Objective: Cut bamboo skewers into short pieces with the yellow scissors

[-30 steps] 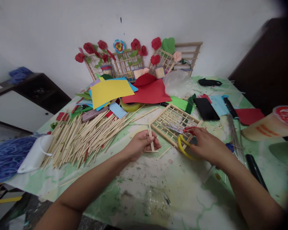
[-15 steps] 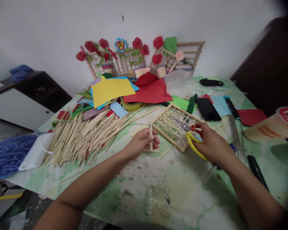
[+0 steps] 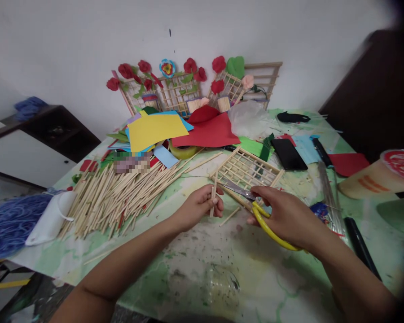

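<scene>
Thin wooden sticks (image 3: pixel 215 183) stand nearly upright, pinched between the fingers of my left hand (image 3: pixel 202 204). My right hand (image 3: pixel 286 215) is closed on scissors with yellow handles (image 3: pixel 272 235). Their metal blades (image 3: pixel 239 190) point left, with the tips beside the sticks. Behind the blades lies a wooden lattice panel (image 3: pixel 252 167), partly hidden by my right hand. One short loose stick (image 3: pixel 229 216) rests on the table just right of my left hand.
A large pile of sticks (image 3: pixel 131 195) covers the table's left side. Coloured paper sheets (image 3: pixel 158 130) lie behind it. To the right are a black phone (image 3: pixel 289 154) and a drink cup (image 3: pixel 377 177). Lattices with paper flowers (image 3: pixel 182 89) lean on the wall.
My right hand has brought the scissors left and slightly down, from over the lattice to the sticks. The crosswise stick below my left hand no longer shows.
</scene>
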A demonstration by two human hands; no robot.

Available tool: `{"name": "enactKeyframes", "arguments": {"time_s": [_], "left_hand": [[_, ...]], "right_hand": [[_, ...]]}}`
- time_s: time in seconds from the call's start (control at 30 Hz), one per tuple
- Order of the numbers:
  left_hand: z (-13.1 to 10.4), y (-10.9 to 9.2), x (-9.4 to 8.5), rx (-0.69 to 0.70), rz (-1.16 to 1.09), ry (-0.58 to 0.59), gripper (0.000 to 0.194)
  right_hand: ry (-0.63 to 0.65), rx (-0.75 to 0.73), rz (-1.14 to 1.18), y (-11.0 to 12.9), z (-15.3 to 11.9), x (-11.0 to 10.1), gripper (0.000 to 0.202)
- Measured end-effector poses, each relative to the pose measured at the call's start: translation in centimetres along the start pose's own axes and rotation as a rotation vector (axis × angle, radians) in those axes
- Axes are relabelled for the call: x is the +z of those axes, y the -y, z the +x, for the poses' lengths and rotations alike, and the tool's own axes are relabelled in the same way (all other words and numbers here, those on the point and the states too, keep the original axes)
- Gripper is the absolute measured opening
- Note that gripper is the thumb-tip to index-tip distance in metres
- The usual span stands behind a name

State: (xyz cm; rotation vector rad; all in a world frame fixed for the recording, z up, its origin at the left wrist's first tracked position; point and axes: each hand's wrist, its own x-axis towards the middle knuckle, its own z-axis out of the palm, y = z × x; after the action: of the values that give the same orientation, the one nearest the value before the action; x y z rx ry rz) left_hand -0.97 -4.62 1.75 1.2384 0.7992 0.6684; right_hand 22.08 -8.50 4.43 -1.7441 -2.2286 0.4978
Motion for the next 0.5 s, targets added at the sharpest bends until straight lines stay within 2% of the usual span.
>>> {"name": "enactKeyframes", "arguments": {"time_s": [0.17,0.5], "left_hand": [[-0.2,0.1,0.3,0.069,0.074,0.04,0.022],[-0.2,-0.2,0.6,0.001,0.12,0.085,0.024]], "right_hand": [[0.028,-0.085,0.051,0.1,0.0,0.7,0.05],[0.055,-0.102,0.128,0.6,0.1,1.4,0.054]]}}
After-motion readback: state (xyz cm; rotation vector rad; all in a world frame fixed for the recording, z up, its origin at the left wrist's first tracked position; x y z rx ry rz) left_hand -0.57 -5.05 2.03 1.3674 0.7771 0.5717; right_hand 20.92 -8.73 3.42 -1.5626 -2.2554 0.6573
